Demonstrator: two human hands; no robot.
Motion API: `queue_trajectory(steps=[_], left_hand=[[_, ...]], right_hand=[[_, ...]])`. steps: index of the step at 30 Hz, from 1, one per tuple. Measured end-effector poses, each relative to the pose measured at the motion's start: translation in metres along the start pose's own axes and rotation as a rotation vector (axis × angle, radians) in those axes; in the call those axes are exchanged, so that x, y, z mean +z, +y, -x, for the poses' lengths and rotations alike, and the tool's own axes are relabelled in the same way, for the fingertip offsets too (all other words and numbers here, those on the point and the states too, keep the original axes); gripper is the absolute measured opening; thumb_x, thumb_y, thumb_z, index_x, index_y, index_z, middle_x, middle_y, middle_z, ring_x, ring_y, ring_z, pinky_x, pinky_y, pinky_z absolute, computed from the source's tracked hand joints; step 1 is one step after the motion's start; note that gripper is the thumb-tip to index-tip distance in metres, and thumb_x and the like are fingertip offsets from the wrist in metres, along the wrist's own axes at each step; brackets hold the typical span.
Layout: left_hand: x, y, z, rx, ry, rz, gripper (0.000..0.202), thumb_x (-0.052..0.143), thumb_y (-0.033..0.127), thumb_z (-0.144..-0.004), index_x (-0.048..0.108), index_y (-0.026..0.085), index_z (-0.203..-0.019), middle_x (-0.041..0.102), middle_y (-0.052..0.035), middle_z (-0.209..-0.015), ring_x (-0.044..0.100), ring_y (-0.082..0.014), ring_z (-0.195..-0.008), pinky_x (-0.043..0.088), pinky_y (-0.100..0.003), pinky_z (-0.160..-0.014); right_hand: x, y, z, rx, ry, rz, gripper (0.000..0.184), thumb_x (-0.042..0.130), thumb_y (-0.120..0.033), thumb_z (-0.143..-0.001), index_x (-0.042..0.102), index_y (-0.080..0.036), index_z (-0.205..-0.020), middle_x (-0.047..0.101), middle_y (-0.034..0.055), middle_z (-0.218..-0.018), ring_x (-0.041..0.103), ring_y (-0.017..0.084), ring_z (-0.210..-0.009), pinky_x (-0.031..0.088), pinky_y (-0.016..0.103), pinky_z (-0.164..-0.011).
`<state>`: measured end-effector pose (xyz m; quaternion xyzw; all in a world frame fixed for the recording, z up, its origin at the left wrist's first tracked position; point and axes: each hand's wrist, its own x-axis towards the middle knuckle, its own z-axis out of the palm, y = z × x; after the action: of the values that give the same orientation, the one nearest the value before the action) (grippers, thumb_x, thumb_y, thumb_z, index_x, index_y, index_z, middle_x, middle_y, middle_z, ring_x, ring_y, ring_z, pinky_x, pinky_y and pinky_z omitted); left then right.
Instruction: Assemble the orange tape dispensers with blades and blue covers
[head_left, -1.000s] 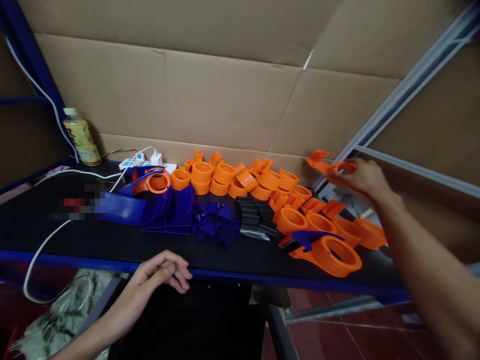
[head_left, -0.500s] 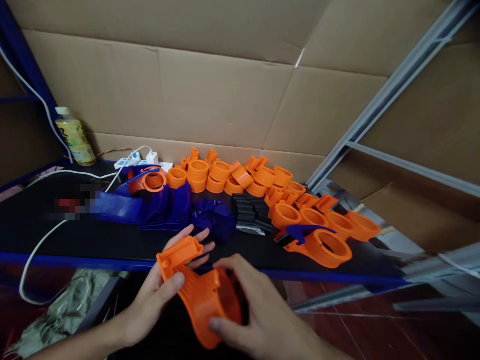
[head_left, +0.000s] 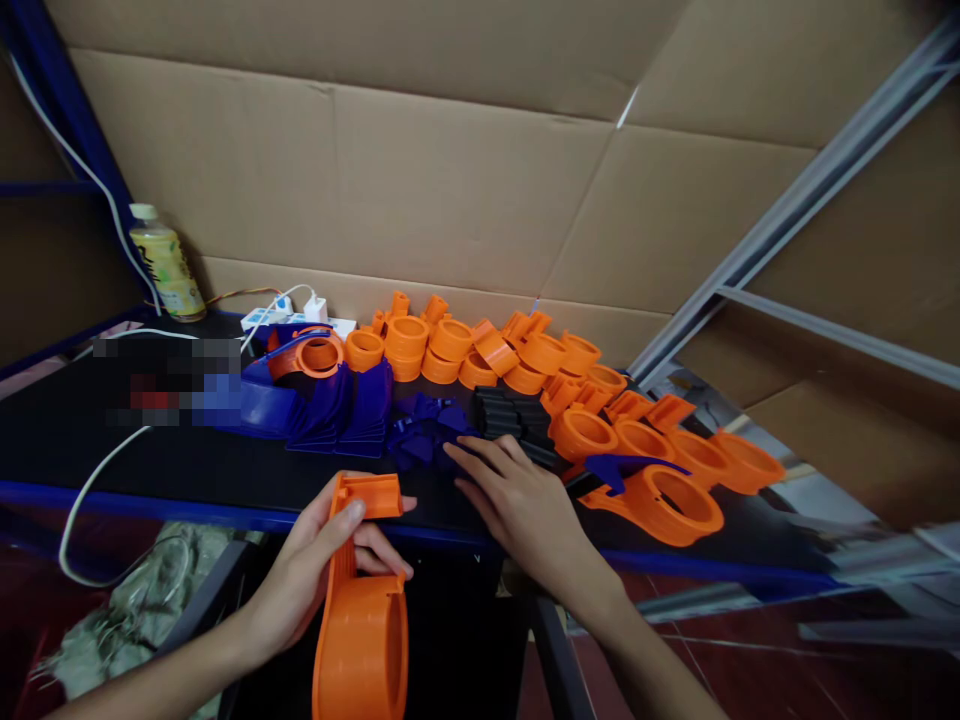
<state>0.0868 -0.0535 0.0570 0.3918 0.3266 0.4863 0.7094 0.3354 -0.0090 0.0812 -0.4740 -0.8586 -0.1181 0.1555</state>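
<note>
My left hand (head_left: 319, 560) grips an orange plastic tape dispenser body (head_left: 360, 640) by its handle end, thumb on top and fingers behind. The dispenser's wide ring hangs down toward the bottom of the view. My right hand (head_left: 517, 500) is over the table's front edge with its fingers stretched toward a pile of small dark-blue plastic pieces (head_left: 427, 430). The fingertips lie at the right side of that pile; whether they touch it I cannot tell. Just behind the right hand are several black ribbed pieces (head_left: 510, 410), partly covered by it.
Orange dispenser bodies (head_left: 585, 432) stand along the back and right of the black table (head_left: 315, 490); one at the front right has a blue part on it. Flat blue plates (head_left: 364, 410) are stacked at left. A power strip (head_left: 341, 326), cables and a bottle (head_left: 169, 265) are farther back.
My right hand has let go of the orange dispenser body and moved up to the blue pieces. The left hand keeps the body, now turned with its ring downward.
</note>
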Motion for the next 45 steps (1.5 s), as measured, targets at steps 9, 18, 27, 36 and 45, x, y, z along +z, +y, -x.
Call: queue_trajectory(steps=[9, 18, 27, 36, 45], left_hand=[[-0.004, -0.006, -0.002, -0.041, -0.016, -0.04, 0.032, 0.051, 0.04, -0.101, 0.058, 0.014, -0.116, 0.079, -0.0147, -0.091, 0.075, -0.0194, -0.065, 0.056, -0.024, -0.06], [-0.007, -0.007, -0.004, -0.056, -0.025, -0.021, 0.033, 0.055, 0.041, -0.099, 0.058, 0.014, -0.119, 0.076, -0.02, -0.115, 0.077, -0.02, -0.071, 0.059, -0.027, -0.066], [-0.005, -0.002, -0.004, -0.051, -0.062, -0.023, 0.031, 0.06, 0.037, -0.097, 0.057, 0.016, -0.12, 0.066, -0.0211, -0.136, 0.079, -0.0253, -0.087, 0.062, -0.031, -0.074], [-0.005, -0.007, -0.007, -0.067, -0.118, -0.094, 0.032, 0.072, 0.031, -0.089, 0.065, 0.017, -0.117, 0.073, -0.0182, -0.124, 0.078, -0.0336, -0.094, 0.064, -0.036, -0.075], [-0.008, -0.016, -0.006, -0.162, -0.161, -0.165, 0.041, 0.076, 0.035, -0.085, 0.061, 0.017, -0.118, 0.077, -0.0109, -0.095, 0.079, -0.0313, -0.084, 0.063, -0.034, -0.07]], right_hand=[[-0.01, 0.023, -0.017, 0.098, 0.038, 0.108, 0.032, 0.046, -0.018, -0.1, 0.066, -0.021, -0.125, 0.07, 0.0074, -0.119, 0.059, 0.026, -0.111, 0.055, 0.036, -0.077], [-0.014, 0.04, 0.007, 0.174, -0.091, 0.221, 0.018, 0.055, -0.017, -0.095, 0.072, -0.022, -0.097, 0.072, 0.0061, -0.091, 0.06, 0.023, -0.091, 0.041, 0.031, -0.058], [-0.011, 0.051, 0.006, 0.205, -0.106, 0.125, 0.014, 0.058, -0.013, -0.093, 0.069, -0.021, -0.09, 0.071, 0.0056, -0.091, 0.062, 0.022, -0.089, 0.043, 0.03, -0.063], [-0.049, -0.009, -0.009, -0.026, -0.08, -0.622, 0.013, 0.058, -0.026, -0.099, 0.071, -0.023, -0.1, 0.069, 0.0045, -0.1, 0.063, 0.017, -0.096, 0.052, 0.03, -0.085], [-0.024, -0.039, -0.022, -0.065, -0.162, -0.689, 0.012, 0.061, -0.019, -0.096, 0.072, -0.021, -0.098, 0.068, 0.0038, -0.099, 0.063, 0.015, -0.093, 0.052, 0.027, -0.082]])
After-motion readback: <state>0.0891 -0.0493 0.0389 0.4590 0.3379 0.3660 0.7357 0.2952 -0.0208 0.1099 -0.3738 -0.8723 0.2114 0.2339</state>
